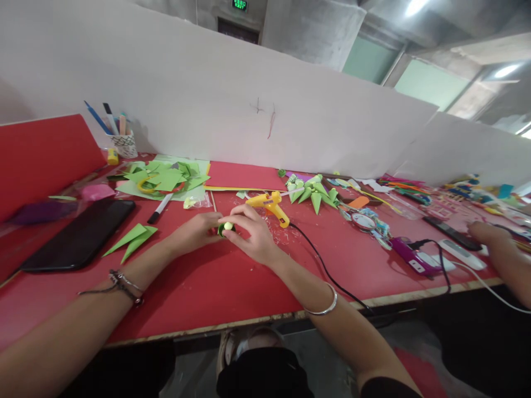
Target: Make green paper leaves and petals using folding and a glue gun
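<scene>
Both of my hands meet around a small green rolled piece point(226, 228) with a pale yellow-green centre, over the middle of the red table. My left hand point(199, 231) grips it from the left, fingers bent and partly hidden. From the right, my right hand point(254, 235) pinches it between thumb and fingers. Just behind my right hand lies a yellow glue gun point(271, 206), its black cord running right. Two folded green paper cones point(135, 239) rest left of my left hand. Beyond the glue gun sits a cluster of green pointed paper cones point(316, 193).
A black phone point(81, 235) and a marker point(160, 208) lie left, before green paper pieces point(168, 178). A pen cup point(124, 145) stands at the back left. At right are a purple power strip point(415, 258), cables and another person's hand point(492, 235). The table's front edge point(199, 333) is near.
</scene>
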Tool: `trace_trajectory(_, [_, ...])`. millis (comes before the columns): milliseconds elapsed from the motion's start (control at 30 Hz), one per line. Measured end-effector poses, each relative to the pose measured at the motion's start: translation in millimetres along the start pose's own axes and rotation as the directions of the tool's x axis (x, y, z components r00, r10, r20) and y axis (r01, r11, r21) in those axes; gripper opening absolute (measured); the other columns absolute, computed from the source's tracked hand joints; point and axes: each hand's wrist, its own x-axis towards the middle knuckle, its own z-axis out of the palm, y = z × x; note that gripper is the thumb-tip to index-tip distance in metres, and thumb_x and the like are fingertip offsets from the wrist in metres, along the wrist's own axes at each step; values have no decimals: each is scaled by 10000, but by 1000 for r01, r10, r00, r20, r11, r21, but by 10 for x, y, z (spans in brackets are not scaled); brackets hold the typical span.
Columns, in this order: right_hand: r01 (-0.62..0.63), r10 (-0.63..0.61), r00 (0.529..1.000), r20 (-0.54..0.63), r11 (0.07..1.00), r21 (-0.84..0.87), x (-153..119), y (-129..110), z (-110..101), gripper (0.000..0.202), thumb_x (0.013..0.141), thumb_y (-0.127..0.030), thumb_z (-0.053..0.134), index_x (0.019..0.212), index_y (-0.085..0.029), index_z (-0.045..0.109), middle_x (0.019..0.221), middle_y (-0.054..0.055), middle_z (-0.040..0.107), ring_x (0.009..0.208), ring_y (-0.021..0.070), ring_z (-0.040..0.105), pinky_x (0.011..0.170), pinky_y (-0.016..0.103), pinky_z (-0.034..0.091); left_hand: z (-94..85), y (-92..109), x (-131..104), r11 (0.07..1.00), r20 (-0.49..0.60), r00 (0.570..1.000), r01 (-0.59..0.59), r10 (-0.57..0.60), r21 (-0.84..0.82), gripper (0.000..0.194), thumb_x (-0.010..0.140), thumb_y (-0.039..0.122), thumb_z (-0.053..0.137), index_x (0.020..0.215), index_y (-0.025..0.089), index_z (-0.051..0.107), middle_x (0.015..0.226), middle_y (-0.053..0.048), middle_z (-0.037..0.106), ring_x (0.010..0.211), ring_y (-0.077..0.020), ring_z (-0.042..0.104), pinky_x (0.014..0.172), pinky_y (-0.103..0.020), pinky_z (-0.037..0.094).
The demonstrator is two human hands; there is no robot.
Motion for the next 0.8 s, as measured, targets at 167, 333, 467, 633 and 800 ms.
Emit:
trace_trajectory(167, [-3, 3, 1000, -8, 1000, -8, 1, -8, -3, 221, 822, -305, 487, 1020, -221, 539, 926, 34, 479, 884, 137, 485, 806, 299, 425, -10, 17, -5, 1000, 7, 1000, -11, 12, -10, 171, 813, 251, 468, 851, 133, 587, 784, -12, 567, 685, -101, 511, 593, -214, 414])
trace_trajectory(333, [7, -7, 1000, -13, 1000, -5, 11, -15, -7, 156, 837, -297, 464, 909, -225, 582, 868, 24, 476, 840, 128, 491, 776, 291, 431, 11, -31, 0, 1000, 8, 1000, 21, -21, 6, 185, 815, 282, 471, 820, 127, 573, 776, -24, 552, 676, -107, 507, 593, -223, 412])
trace_trajectory(467, [20, -19, 999, -47, 999, 32, 12, -18, -4, 169, 801, -289, 521, 945, -214, 563, 882, 28, 486, 843, 134, 495, 777, 301, 435, 18, -92, 11, 999, 9, 999, -37, 37, 27, 172, 810, 304, 489, 807, 147, 560, 762, -20, 535, 693, -121, 508, 611, -235, 409])
trace_trajectory(633, [20, -17, 999, -47, 998, 63, 8, -19, -3, 124, 812, -267, 508, 912, -230, 571, 869, 20, 485, 831, 129, 502, 768, 299, 443, 4, -86, -3, 999, -10, 1000, -25, 25, 27, 147, 820, 275, 477, 801, 146, 543, 777, -23, 518, 705, -120, 492, 630, -239, 402])
trace_trajectory(800, [-5, 8, 996, -84, 999, 37, 10, -26, 4, 153, 805, -241, 491, 945, -225, 549, 883, 23, 496, 841, 132, 505, 779, 316, 439, -9, -50, -13, 999, -12, 999, -49, 49, 14, 158, 824, 271, 469, 864, 151, 564, 806, -24, 535, 730, -121, 506, 632, -230, 408])
